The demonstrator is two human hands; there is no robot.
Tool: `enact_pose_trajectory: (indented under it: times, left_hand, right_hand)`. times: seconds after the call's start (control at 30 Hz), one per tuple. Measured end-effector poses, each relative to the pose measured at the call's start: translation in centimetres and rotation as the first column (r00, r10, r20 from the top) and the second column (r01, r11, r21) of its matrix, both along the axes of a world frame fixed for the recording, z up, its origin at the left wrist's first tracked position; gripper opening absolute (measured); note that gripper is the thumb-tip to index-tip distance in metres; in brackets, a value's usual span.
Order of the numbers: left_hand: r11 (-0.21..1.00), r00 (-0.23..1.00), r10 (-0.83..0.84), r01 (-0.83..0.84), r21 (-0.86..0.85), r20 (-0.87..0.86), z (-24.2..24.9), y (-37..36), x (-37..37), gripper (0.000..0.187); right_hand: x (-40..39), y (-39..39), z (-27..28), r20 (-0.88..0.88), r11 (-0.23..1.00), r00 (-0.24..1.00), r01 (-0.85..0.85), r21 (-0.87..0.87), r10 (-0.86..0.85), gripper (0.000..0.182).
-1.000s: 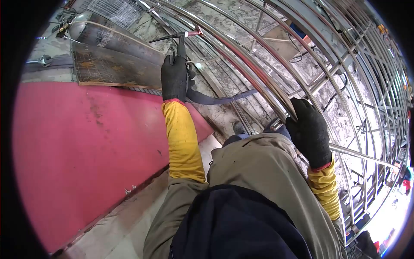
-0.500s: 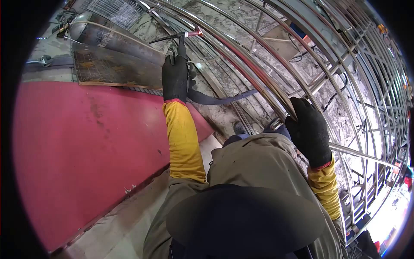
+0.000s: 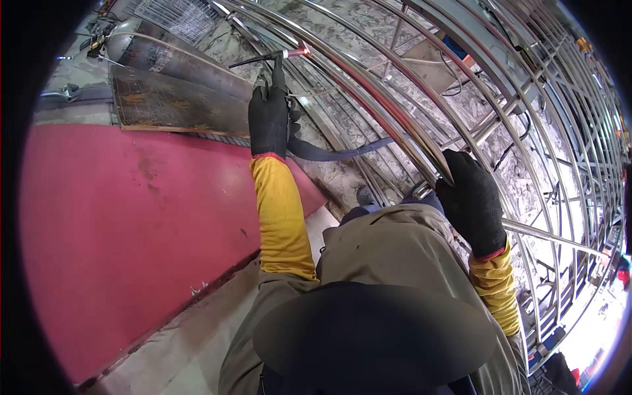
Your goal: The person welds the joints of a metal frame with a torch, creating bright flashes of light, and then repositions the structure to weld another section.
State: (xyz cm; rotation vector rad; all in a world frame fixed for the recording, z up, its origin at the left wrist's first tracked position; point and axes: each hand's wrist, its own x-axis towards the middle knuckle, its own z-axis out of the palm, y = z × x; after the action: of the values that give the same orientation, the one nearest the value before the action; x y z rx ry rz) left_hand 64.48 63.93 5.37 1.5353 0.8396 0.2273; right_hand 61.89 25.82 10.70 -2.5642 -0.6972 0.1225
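Observation:
In a black glove, my left hand [image 3: 268, 125] is closed around the handle of a TIG welding torch [image 3: 279, 71]. The torch's long black back cap points left, and its pale and reddish tip lies close to the upper part of a bent metal tube [image 3: 368, 85]. A reddish glow or reflection runs along the tubes below the tip. My right hand [image 3: 471, 203], also gloved in black, is wrapped over the lower end of the curved metal tubing, near an open tube end [image 3: 422, 191]. The right fingertips are partly hidden.
A large frame of curved metal bars [image 3: 553, 151] fills the right side. A pink-red panel [image 3: 131, 243] lies at left, with a stained metal plate [image 3: 178, 102] and a gas cylinder [image 3: 164, 52] beyond it. A dark cable sleeve [image 3: 336, 153] trails under the left hand.

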Motion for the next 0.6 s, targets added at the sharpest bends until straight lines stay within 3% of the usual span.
enact_pose_trajectory:
  times: [0.23,0.3,0.43,0.53,0.6]
  left_hand:
    - [1.000,1.000,-0.001,0.001,0.018,0.026,-0.4,-0.1,-0.1,0.022]
    - [1.000,0.996,-0.020,0.020,-0.001,0.090,-1.1,0.2,0.1,0.017]
    - [1.000,0.996,-0.021,0.023,-0.021,0.087,-0.8,0.0,0.1,0.011]
    - [1.000,0.999,0.023,-0.023,0.009,0.038,-0.7,-0.1,0.0,0.023]
    - [1.000,0.999,0.021,-0.021,0.004,0.030,-0.8,0.0,0.0,0.027]
  right_hand:
    - [0.1,-0.3,-0.4,-0.042,1.000,0.999,0.009,-0.019,-0.010,0.048]
    - [0.3,-1.6,-2.1,0.125,0.988,0.986,-0.123,0.096,0.110,0.052]
    - [0.1,-1.1,-1.4,0.109,0.989,0.990,-0.105,0.101,0.094,0.047]
    - [-0.1,0.2,0.3,-0.047,1.000,0.999,0.018,0.013,-0.017,0.047]
    - [-0.1,0.2,0.1,-0.035,0.999,0.999,0.019,0.033,-0.018,0.048]
